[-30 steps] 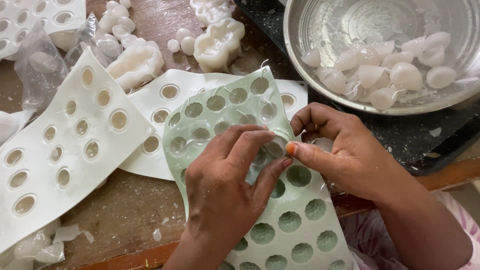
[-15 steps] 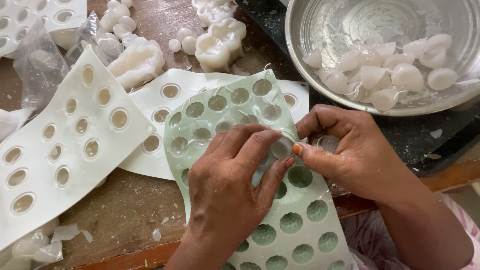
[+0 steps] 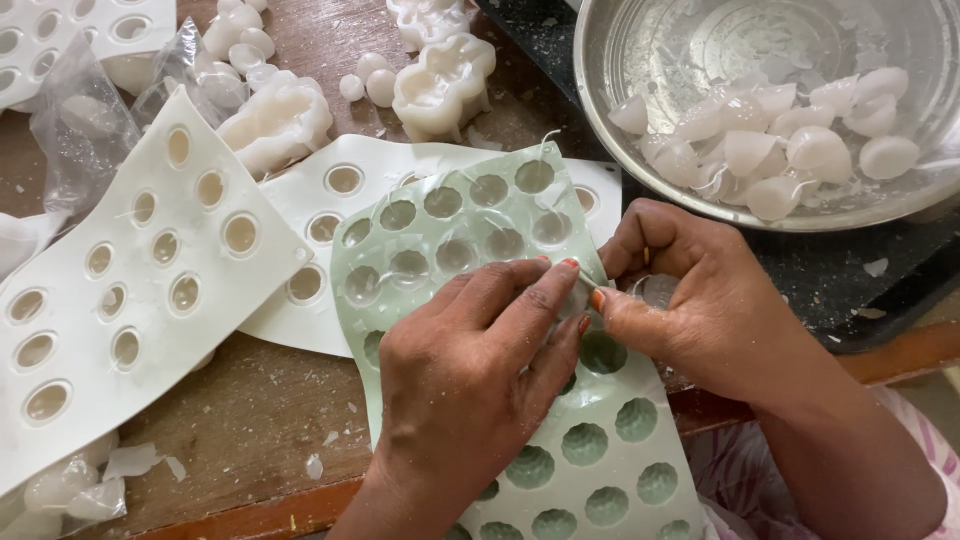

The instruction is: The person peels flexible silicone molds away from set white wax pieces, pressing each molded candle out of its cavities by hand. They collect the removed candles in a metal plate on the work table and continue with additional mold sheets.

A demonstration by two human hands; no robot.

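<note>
A pale green silicone mould (image 3: 470, 225) with round cavities lies tilted across the table edge, its upper cavities filled with clear wax and thin wicks. My left hand (image 3: 470, 385) rests flat on the mould's middle, fingertips pressing near its right edge. My right hand (image 3: 700, 310) pinches the mould's right rim beside those fingertips, thumb and forefinger closed on it. Whether a wax piece sits between the fingers is hidden.
A steel bowl (image 3: 620, 120) at the upper right holds several white wax pieces (image 3: 770, 140). White moulds (image 3: 150, 260) lie to the left and under the green one. Loose wax lumps (image 3: 440, 85) and plastic bags (image 3: 85, 125) sit at the back on the wooden table (image 3: 240, 420).
Both hands have shifted slightly up and right along the green mould's right edge, and the pinch of my right hand has closed tighter against my left fingertips.
</note>
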